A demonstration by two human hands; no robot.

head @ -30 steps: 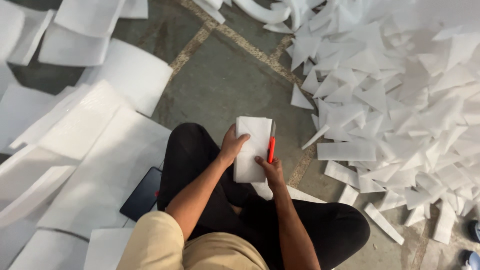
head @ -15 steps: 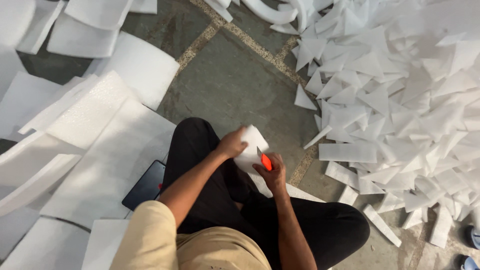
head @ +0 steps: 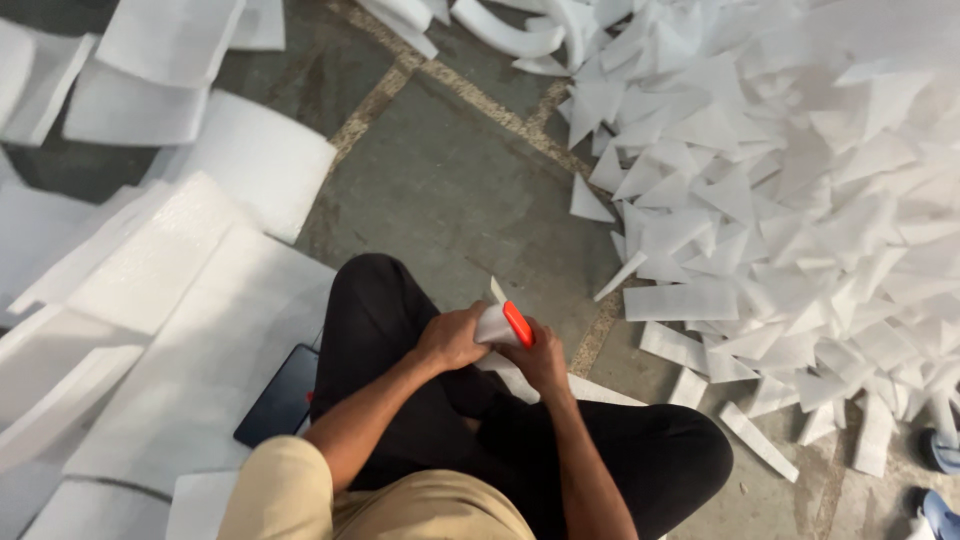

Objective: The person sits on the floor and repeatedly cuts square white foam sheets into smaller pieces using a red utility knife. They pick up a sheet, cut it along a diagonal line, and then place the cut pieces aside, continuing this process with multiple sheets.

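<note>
- Hands meet over the lap of a person sitting cross-legged on the stone floor [head: 450,190], seen from above.
- Left hand [head: 452,338] is curled tight around a small folded piece of white foam sheet [head: 494,325], fingers wrapped over its near side.
- Right hand [head: 541,358] is closed around an orange-handled cutter [head: 517,322]; its handle slants up and away from the palm, lying against the right edge of the foam piece.
- A thin pale tip shows just above the handle; whether it is blade or foam I cannot tell.
- Foam piece sits between both hands, just above the black trousers [head: 400,330], near the middle of the floor.
- Pile of cut foam triangles and strips [head: 790,190] covers the floor's right side, up to the far right corner.
- Large foam sheets [head: 180,300] overlap along the floor's left side.
- Dark phone [head: 282,395] lies on one sheet, just beside the left knee.
- Blue shoe toes [head: 940,450] show at the right edge, low down.
</note>
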